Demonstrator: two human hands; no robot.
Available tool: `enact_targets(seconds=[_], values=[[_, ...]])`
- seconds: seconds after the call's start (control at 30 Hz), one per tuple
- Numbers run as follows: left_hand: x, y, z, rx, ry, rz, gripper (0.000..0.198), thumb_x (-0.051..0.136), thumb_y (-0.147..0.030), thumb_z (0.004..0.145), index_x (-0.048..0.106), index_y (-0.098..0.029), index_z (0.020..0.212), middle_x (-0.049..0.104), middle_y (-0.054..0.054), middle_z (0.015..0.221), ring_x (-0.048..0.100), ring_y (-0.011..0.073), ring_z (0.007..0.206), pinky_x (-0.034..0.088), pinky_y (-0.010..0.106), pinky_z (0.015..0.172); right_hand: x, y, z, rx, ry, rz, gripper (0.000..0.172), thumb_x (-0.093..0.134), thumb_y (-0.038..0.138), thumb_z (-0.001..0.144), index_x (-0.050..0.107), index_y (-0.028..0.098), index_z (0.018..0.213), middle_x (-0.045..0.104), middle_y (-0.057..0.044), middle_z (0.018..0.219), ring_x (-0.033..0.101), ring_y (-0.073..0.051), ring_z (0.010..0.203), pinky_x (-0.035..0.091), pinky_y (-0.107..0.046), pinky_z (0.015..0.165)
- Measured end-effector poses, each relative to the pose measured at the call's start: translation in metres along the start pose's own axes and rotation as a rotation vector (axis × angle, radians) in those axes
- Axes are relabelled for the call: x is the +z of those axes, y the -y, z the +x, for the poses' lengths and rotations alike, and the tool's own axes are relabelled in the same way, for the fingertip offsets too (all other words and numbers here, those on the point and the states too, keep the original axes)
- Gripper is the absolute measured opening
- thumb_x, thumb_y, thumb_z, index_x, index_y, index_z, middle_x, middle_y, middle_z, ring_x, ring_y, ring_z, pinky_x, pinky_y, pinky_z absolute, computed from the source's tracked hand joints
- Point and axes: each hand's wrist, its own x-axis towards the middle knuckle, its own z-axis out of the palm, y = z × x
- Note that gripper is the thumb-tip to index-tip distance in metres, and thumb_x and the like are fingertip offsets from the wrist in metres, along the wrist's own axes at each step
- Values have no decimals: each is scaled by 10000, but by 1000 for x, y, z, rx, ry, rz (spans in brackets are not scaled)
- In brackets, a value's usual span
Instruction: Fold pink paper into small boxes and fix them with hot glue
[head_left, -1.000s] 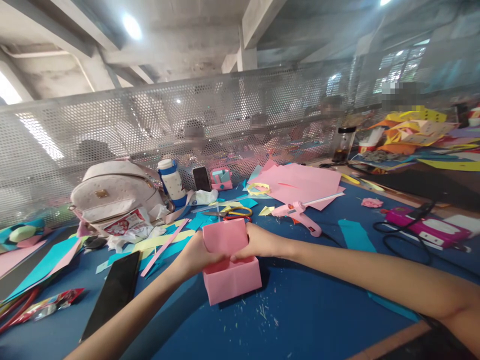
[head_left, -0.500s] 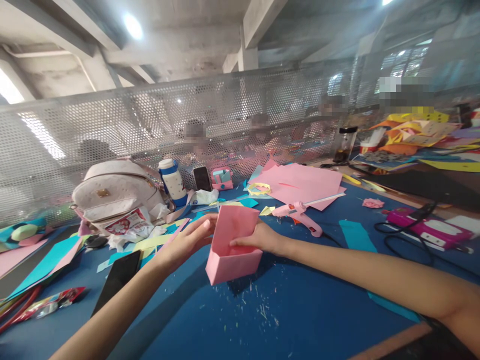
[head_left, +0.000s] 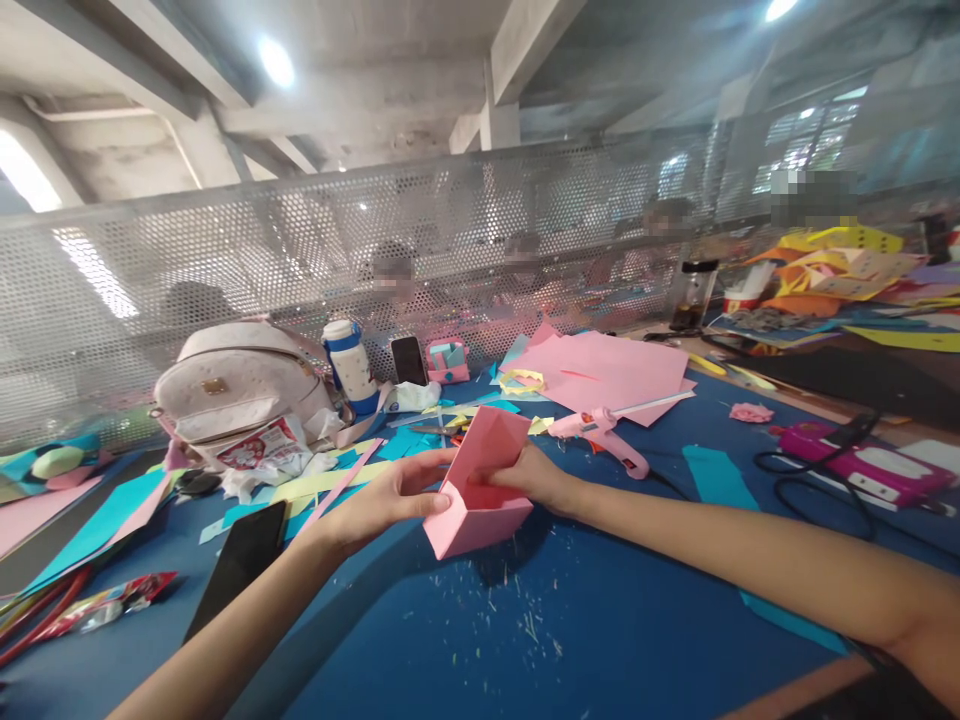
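A pink paper box point(head_left: 480, 532) with one tall upright back panel is held above the blue table, tilted a little. My left hand point(head_left: 394, 497) grips its left side, thumb on the front corner and fingers reaching behind. My right hand point(head_left: 536, 478) is closed around the right side of the box, with its thumb reaching inside. The fingertips behind the panel are hidden. Just beyond the right hand lies a pink glue gun point(head_left: 600, 436) with a glue stick in its back.
Pink sheets point(head_left: 607, 365) lie behind the glue gun. On the left are a black phone point(head_left: 240, 565), a white backpack point(head_left: 236, 385) and a bottle point(head_left: 350, 370). A magenta power strip point(head_left: 862, 462) with black cables sits at the right. Blue paper scraps point(head_left: 720, 480) lie about.
My left hand has closed onto the box's left side, its thumb now on the front corner. The box has tilted and shifted slightly right; my right hand keeps its hold.
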Motion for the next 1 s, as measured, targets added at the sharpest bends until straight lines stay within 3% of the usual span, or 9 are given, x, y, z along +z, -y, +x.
enact_targets(seconds=[0.3,0.5,0.87,1.0], values=[[12,-9,2,74,-232,283,346,553,-411,914,692,-247,1185,719,31,1153,664,262,1049,506,335,919,-1,2,4,54,-106,107,547,823,383,585,635,182,1057,710,-93,1092,669,-271,1005,538,-420,890],[15,-3,4,143,-375,327,344,563,-411,906,704,-234,1166,719,22,1158,659,270,1075,518,317,896,-3,0,7,71,-172,91,443,790,340,581,647,172,965,727,-87,1007,671,-284,971,522,-445,895],[3,10,6,198,-310,227,538,779,-363,730,658,-197,1228,668,84,1237,612,336,1163,499,414,985,-5,-2,9,64,-203,86,480,793,350,577,634,174,995,723,-87,1023,671,-285,987,525,-449,902],[3,10,6,202,-339,270,514,774,-353,738,667,-201,1217,661,91,1248,596,343,1185,460,449,1033,-5,0,8,55,-206,89,490,809,363,580,641,174,1000,723,-92,1035,673,-286,993,531,-448,905]])
